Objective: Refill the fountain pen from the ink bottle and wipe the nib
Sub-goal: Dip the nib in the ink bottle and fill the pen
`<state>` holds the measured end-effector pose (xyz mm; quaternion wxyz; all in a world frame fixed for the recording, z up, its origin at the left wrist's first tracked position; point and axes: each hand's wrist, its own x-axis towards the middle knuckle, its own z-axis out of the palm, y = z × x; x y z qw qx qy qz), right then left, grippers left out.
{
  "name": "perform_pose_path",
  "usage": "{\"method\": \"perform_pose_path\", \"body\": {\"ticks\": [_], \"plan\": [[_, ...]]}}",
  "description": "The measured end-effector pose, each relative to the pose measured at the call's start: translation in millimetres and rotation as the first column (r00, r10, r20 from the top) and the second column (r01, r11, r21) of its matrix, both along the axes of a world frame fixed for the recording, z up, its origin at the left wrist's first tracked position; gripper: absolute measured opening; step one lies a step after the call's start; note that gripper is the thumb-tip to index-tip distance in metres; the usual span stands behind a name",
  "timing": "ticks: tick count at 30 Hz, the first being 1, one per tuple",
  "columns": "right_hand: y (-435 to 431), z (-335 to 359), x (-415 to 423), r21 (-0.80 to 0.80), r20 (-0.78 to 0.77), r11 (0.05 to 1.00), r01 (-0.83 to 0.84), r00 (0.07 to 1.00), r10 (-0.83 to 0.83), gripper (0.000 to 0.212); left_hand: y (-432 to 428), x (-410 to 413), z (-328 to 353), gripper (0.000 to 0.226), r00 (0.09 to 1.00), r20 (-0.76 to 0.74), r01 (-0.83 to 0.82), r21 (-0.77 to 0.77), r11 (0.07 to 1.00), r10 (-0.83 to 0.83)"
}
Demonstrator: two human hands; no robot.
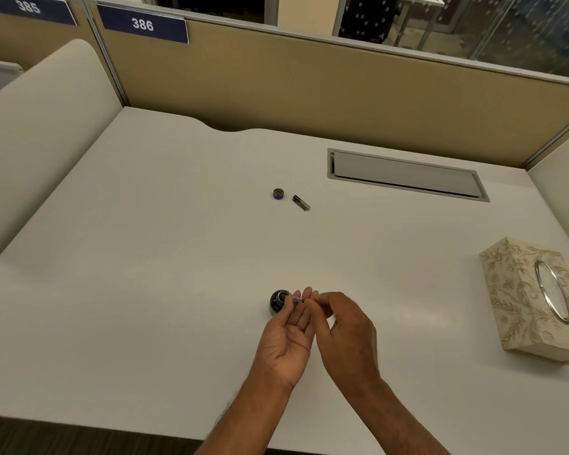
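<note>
Dark and slim, the fountain pen part (298, 299) lies crosswise between both hands, just above the white desk (145, 290); the left hand (286, 336), palm up, pinches the end beside the open ink bottle (277, 303) between thumb and fingertips; the right hand (345, 333) pinches the other end with curled fingers; whether the nib touches ink is too small to tell. Further back the bottle cap (278, 193) and a loose pen piece (301, 202) lie near each other, not touching; a floral tissue box (519, 290) stands at the right. On the far partition (276, 77), blue plates (142, 25) read "386" and "385".
</note>
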<state>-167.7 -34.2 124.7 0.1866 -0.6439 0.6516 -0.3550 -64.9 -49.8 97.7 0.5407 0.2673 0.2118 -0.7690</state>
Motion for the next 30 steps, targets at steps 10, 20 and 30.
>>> {"method": "perform_pose_path", "body": {"ticks": [10, 20, 30], "plan": [[-0.4, -4.5, -2.5, 0.016, 0.037, 0.996, -0.083, 0.996, 0.082, 0.016, -0.1, -0.5, -2.3, 0.02, 1.0, -0.018, -0.016, -0.001, 1.0, 0.016], [-3.1, 0.1, -1.5, 0.009, -0.011, 0.998, -0.055, 0.998, 0.055, 0.006, -0.4, -1.7, 5.7, 0.022, 0.999, -0.035, -0.042, 0.018, 0.999, 0.042], [-4.9, 0.7, -0.5, 0.005, -0.012, 0.999, -0.045, 0.999, 0.046, 0.003, -0.4, -3.5, 3.4, 0.024, 0.997, -0.054, -0.055, 0.015, 0.998, 0.055]]}}
